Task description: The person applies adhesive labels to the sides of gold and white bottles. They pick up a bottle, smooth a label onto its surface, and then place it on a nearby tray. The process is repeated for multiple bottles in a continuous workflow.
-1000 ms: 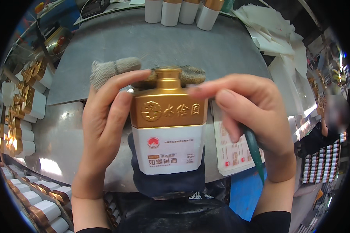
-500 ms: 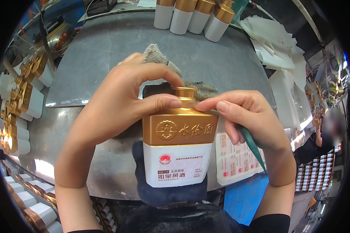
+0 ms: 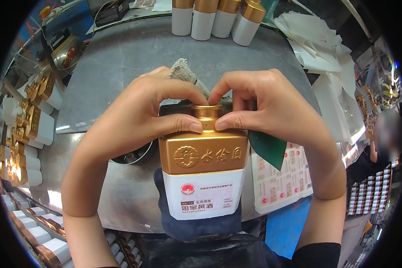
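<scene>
A flat-shouldered bottle [image 3: 204, 154], gold above and white below with printed labels, lies tilted back with its neck away from me. My left hand [image 3: 149, 105] is closed on the left side of the neck, thumb in front and forefinger behind. From the right, my right hand [image 3: 265, 102] pinches the same neck in the same way. A green, flat, pointed scraper [image 3: 270, 149] sticks out below the right hand, held by fingers that are partly hidden. Under the bottle lies a dark blue cloth [image 3: 196, 228]. Knitted grey cloth [image 3: 183, 73] shows behind the neck.
A sheet of labels [image 3: 281, 183] lies right of the bottle. A round tin [image 3: 136, 154] sits under my left forearm. Several gold-and-white bottles [image 3: 203, 24] stand at the table's far edge, more [image 3: 35, 120] at the left. White paper [image 3: 312, 49] is heaped at right, with another person [image 3: 379, 152] beyond.
My right hand has moved up and left from the bottle's shoulder to pinch its neck. The scraper has turned so its broad face shows. The left hand keeps its hold.
</scene>
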The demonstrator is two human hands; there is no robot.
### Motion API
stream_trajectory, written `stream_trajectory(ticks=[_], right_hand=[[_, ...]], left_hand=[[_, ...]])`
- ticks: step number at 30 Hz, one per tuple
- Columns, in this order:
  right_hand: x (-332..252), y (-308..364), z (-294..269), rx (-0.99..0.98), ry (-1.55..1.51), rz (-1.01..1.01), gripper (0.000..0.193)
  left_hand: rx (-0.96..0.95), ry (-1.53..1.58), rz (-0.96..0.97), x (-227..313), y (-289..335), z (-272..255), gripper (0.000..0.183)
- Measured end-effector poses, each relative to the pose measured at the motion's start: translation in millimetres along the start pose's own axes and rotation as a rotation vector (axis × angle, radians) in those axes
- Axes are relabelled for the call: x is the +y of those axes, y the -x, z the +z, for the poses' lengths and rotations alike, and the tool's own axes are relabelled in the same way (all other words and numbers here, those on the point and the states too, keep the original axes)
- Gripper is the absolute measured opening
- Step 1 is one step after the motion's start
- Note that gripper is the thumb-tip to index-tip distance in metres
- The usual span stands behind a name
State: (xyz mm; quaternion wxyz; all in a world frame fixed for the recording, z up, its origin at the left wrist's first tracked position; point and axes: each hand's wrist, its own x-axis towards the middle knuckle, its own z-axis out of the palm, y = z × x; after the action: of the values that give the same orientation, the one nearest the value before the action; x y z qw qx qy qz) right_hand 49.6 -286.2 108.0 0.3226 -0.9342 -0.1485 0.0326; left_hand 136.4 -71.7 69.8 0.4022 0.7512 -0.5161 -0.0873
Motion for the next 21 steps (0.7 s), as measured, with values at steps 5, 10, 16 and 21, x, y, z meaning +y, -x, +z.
stream_trajectory(ticks=[5, 10, 16, 21], right_hand=[[-2, -2, -1, -0.017, -0.053, 0.038, 0.031], [5, -2, -2, -0.05, -0.128, 0.057, 0.033], [1, -5, -3, -0.032, -0.07, 0.019, 0.031], [-1, -6, -4, -0.038, -0.045, 0.025, 0.027]], left_hand=[[-0.047, 0.045, 0.044, -7, -2, -1, 0.028], [-0.089, 0.228, -0.034, -15, -3, -3, 0.027], [-0.086, 0.214, -0.004, -17, -5, -2, 0.026], [-0.082, 0.18, 0.046, -17, -7, -3, 0.025]])
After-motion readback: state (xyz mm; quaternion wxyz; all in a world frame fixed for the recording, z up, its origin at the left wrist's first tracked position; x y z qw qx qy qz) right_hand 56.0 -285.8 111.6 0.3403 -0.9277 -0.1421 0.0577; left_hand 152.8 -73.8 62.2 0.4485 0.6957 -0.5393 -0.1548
